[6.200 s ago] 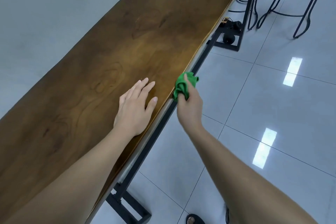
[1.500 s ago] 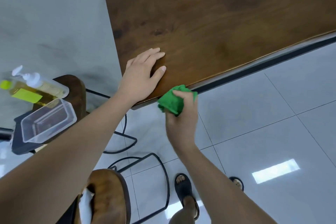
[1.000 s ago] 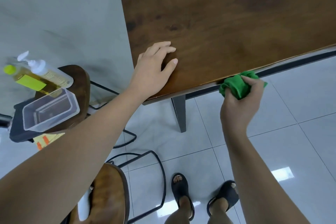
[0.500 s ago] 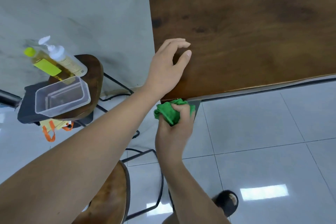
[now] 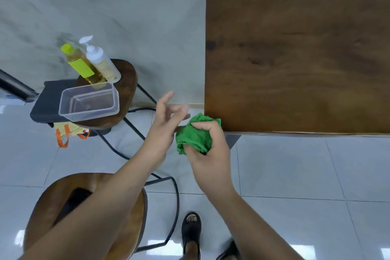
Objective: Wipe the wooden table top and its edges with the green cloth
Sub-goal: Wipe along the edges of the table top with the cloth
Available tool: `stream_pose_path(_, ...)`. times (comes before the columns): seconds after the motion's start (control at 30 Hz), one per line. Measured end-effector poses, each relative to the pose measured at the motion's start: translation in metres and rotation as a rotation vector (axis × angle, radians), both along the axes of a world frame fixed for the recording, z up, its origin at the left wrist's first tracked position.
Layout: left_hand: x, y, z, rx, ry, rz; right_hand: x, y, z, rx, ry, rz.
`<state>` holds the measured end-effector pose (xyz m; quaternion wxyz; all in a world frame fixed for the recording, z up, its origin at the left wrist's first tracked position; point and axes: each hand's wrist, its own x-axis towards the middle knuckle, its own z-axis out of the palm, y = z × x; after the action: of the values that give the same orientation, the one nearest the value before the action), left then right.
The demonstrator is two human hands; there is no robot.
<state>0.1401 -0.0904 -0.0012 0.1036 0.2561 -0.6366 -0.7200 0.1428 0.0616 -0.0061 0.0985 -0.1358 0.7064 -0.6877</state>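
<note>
The wooden table top (image 5: 299, 63) fills the upper right, its near-left corner close to my hands. My right hand (image 5: 207, 150) grips the bunched green cloth (image 5: 195, 135) just off that corner, by the table's left edge. My left hand (image 5: 166, 118) hovers in the air left of the cloth with its fingers spread and loose, holding nothing and off the table.
A wooden stool (image 5: 124, 82) at the left carries a clear plastic tub (image 5: 88, 101), a yellow bottle (image 5: 79, 64) and a white pump bottle (image 5: 101, 61). A second wooden stool (image 5: 88, 215) stands under my left forearm. Sandalled feet (image 5: 191, 232) stand on the grey tiled floor (image 5: 306, 175).
My left hand has lifted off the table top and moved left into the air. My right hand with the cloth stays near the table's corner, and the view has swung left.
</note>
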Motion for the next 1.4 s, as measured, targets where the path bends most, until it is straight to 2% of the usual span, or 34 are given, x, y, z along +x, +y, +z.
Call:
stream_pose_path(0.13,0.024,0.01,0.011,0.187,0.044,-0.052,-0.036,0.004,0.038,0.037,-0.014,0.214)
stream_pose_path(0.2,0.026,0.016,0.021,0.196,0.105,-0.084,-0.05,0.006,0.053,0.049,-0.064,0.337)
stream_pose_path(0.33,0.018,0.03,0.034,0.204,0.157,-0.007,-0.072,0.013,0.073,0.099,-0.179,0.529)
stream_pose_path(0.47,0.014,0.041,0.03,0.201,0.176,0.14,-0.095,0.02,0.084,0.235,-0.108,0.69)
stream_pose_path(0.67,0.002,0.039,0.016,0.155,0.172,0.307,-0.146,0.019,0.09,0.424,0.08,0.815)
stream_pose_path(0.8,-0.029,0.008,0.004,0.213,0.153,0.432,-0.208,0.002,0.094,0.546,0.214,0.725)
stream_pose_path(0.97,-0.09,-0.039,-0.022,0.339,0.133,0.431,-0.292,-0.034,0.08,0.75,0.32,0.473)
stream_pose_path(1.23,-0.209,-0.096,-0.064,0.311,0.027,0.4,-0.421,-0.1,0.043,1.032,0.476,0.235)
stream_pose_path(1.4,-0.29,-0.12,-0.071,0.221,-0.002,0.381,-0.436,-0.103,0.02,1.075,0.572,0.175)
